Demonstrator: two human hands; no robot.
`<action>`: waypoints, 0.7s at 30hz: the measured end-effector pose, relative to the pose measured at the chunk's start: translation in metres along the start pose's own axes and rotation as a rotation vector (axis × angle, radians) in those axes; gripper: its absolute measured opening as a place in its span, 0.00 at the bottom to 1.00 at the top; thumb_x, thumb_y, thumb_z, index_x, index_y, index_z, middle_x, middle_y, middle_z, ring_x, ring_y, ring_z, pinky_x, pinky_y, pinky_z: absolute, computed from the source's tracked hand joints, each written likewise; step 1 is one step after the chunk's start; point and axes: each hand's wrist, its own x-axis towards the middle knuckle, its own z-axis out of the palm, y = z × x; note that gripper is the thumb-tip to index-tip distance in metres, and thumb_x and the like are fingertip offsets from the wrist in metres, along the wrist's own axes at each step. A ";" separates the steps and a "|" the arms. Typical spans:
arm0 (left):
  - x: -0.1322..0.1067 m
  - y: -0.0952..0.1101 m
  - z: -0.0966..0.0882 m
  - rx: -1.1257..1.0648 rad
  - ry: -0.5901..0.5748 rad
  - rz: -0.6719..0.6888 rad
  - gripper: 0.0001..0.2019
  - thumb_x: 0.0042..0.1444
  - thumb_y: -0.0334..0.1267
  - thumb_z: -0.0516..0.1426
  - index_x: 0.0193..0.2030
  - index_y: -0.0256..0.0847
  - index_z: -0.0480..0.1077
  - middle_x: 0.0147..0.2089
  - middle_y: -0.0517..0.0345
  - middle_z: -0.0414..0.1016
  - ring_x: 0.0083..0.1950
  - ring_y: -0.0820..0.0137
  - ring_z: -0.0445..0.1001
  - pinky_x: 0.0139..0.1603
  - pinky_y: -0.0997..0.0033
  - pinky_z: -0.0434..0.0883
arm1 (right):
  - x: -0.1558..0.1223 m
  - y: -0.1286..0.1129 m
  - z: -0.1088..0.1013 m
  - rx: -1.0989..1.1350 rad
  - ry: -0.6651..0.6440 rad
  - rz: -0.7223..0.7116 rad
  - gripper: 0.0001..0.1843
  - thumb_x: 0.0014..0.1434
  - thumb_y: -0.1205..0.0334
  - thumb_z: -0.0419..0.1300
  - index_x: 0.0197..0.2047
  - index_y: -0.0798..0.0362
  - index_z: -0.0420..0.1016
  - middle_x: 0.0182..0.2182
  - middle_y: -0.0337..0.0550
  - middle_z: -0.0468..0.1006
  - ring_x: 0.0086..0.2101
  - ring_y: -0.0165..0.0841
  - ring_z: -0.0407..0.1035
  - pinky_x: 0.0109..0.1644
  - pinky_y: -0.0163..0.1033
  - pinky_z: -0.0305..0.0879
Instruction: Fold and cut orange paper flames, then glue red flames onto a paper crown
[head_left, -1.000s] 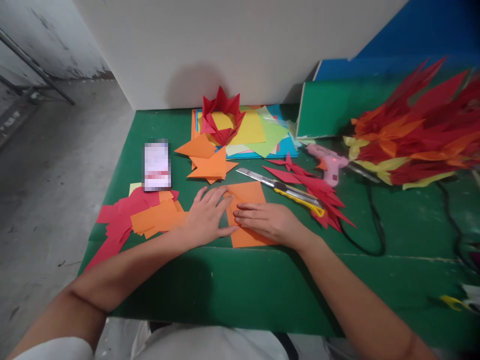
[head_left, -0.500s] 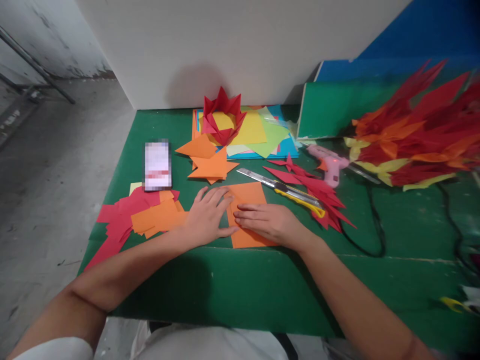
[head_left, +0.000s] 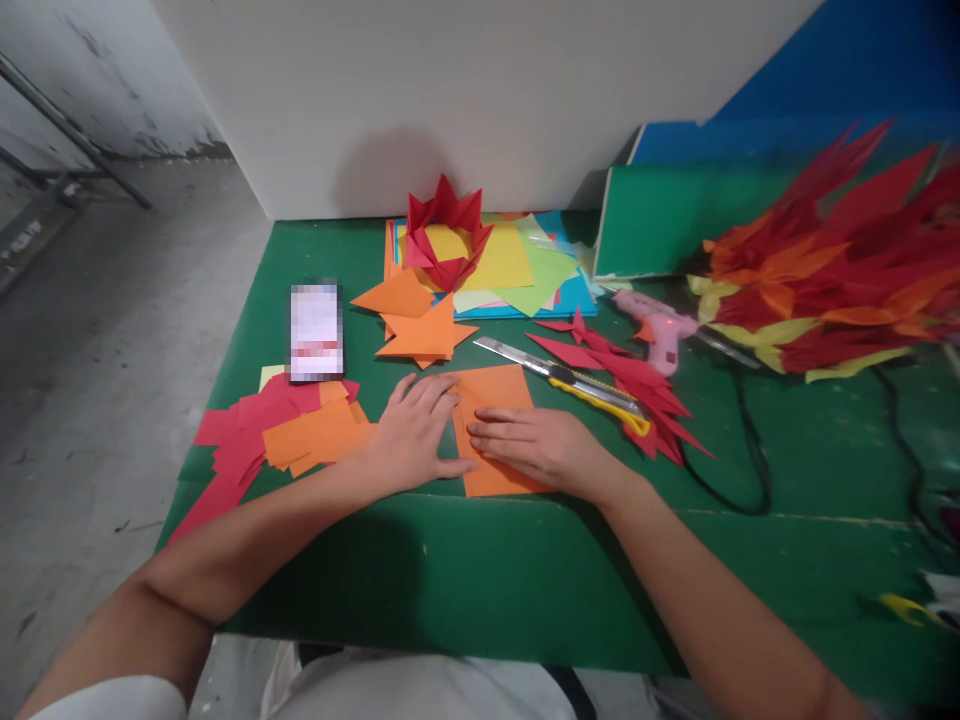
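Observation:
An orange sheet of paper [head_left: 499, 385] lies flat on the green tabletop, folded along its left side as far as I can see. My left hand [head_left: 420, 425] rests at its left edge, fingers spread, fingertips and thumb touching the paper. Across the middle of the sheet lies my right hand [head_left: 536, 440], palm down with fingers stretched out flat. Both hands cover parts of the paper. Just beyond the sheet sits a box cutter [head_left: 570, 380] with its blade out. Folded orange paper pieces [head_left: 420, 325] lie beyond my left hand.
Red paper strips [head_left: 259, 425] and orange strips [head_left: 311, 440] lie left, below a phone [head_left: 315, 330]. A red paper ring [head_left: 442, 275] stands on stacked coloured sheets [head_left: 510, 255]. Right are red folded pieces [head_left: 637, 385], a pink glue gun [head_left: 660, 325] and a large paper flame shape [head_left: 840, 270].
The left thumb and fingertips have shifted very slightly to the left along the paper's edge. The right hand stays in place.

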 end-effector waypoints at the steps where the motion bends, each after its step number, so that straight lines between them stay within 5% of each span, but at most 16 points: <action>1: 0.000 0.000 0.000 0.003 0.000 -0.003 0.33 0.47 0.59 0.60 0.54 0.36 0.65 0.61 0.40 0.65 0.63 0.53 0.62 0.66 0.47 0.53 | 0.000 0.000 0.000 0.002 0.002 0.001 0.11 0.63 0.69 0.55 0.44 0.54 0.77 0.45 0.45 0.81 0.51 0.36 0.72 0.56 0.44 0.71; 21: 0.001 0.000 -0.006 0.033 -0.028 0.041 0.30 0.50 0.58 0.58 0.52 0.37 0.66 0.63 0.41 0.64 0.62 0.53 0.62 0.66 0.47 0.54 | 0.001 -0.001 0.000 0.006 0.009 -0.003 0.10 0.62 0.69 0.56 0.42 0.54 0.78 0.45 0.45 0.81 0.49 0.36 0.73 0.57 0.45 0.70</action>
